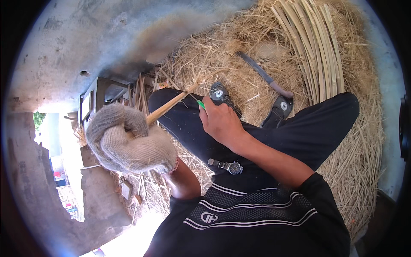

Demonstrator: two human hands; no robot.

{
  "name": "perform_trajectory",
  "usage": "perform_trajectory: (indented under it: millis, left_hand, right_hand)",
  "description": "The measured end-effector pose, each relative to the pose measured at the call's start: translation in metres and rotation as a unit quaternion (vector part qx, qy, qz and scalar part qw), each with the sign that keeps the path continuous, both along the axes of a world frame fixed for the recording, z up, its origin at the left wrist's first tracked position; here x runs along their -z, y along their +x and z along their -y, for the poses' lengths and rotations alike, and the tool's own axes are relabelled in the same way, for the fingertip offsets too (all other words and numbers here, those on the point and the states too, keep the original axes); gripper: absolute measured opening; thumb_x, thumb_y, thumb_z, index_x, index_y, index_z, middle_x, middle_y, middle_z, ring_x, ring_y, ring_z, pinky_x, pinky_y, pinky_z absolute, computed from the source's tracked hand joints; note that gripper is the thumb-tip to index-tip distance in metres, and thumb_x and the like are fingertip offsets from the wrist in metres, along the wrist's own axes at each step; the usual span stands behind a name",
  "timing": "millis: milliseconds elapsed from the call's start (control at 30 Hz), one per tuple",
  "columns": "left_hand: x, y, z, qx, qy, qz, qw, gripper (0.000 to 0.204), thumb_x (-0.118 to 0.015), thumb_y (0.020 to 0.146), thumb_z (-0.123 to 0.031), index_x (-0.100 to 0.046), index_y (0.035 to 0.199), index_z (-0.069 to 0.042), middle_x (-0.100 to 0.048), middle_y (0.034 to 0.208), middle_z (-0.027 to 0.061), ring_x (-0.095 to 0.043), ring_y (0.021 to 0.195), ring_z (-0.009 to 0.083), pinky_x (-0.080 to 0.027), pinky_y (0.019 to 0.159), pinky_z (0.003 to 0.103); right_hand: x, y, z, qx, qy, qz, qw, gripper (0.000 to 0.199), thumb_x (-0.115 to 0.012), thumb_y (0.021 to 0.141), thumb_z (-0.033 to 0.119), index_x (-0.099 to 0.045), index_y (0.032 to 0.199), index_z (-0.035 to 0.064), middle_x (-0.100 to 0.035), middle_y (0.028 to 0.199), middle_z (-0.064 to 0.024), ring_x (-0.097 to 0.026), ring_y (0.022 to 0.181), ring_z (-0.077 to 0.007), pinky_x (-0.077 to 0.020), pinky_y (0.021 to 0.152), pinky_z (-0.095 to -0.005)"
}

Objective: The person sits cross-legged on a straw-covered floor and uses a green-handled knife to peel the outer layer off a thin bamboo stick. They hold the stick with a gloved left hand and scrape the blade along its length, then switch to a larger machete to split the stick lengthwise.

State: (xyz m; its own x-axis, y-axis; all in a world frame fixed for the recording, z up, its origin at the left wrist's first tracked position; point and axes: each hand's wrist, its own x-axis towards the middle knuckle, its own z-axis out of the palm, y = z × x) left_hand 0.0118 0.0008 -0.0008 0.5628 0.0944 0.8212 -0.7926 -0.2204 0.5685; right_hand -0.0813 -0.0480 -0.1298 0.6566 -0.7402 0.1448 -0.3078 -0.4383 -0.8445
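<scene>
My left hand (130, 139), in a thick grey knitted glove, is closed round a pale bamboo strip (171, 103). The strip slants up and to the right, and its far part looks frayed. In my bare right hand (223, 124) is a small green-handled knife (200, 103), its thin blade barely visible beside the strip. The fingers of that hand are wrapped round the handle and hide most of it. Both hands are over my crossed legs in dark trousers. On my lap lies a metal-banded wristwatch (233, 168).
A machete (259, 70) with a wooden handle lies on the straw-like shavings (205, 55) beyond my feet. Long split bamboo strips (314, 47) are bundled at the far right. A concrete wall (98, 38) bounds the far left; a dark-framed box (98, 92) stands beside it.
</scene>
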Motion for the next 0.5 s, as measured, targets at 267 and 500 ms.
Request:
perform_trajectory:
  millis: [267,500]
  left_hand:
    - [0.002,0.022,-0.008,0.068,0.002,0.011,0.998,0.025,-0.048,0.080,-0.031,-0.054,0.072,-0.008,-0.052,0.064,0.0039,-0.050,0.057,0.0144,-0.049,0.061,0.031]
    - [0.002,0.022,-0.014,0.151,-0.002,0.017,0.988,0.025,-0.052,0.080,-0.029,-0.055,0.076,-0.005,-0.053,0.068,0.0057,-0.053,0.063,0.0172,-0.051,0.064,0.033]
  right_hand:
    - [0.006,0.013,0.007,0.003,0.056,-0.005,0.998,0.021,-0.052,0.100,0.021,-0.054,0.098,-0.0003,-0.061,0.060,-0.0249,-0.063,0.060,-0.0483,-0.0517,0.053,-0.0553]
    - [-0.047,0.003,-0.007,-0.085,0.039,0.140,0.986,0.026,-0.053,0.101,0.026,-0.055,0.100,-0.0005,-0.061,0.060,-0.0252,-0.062,0.060,-0.0492,-0.0513,0.058,-0.0549]
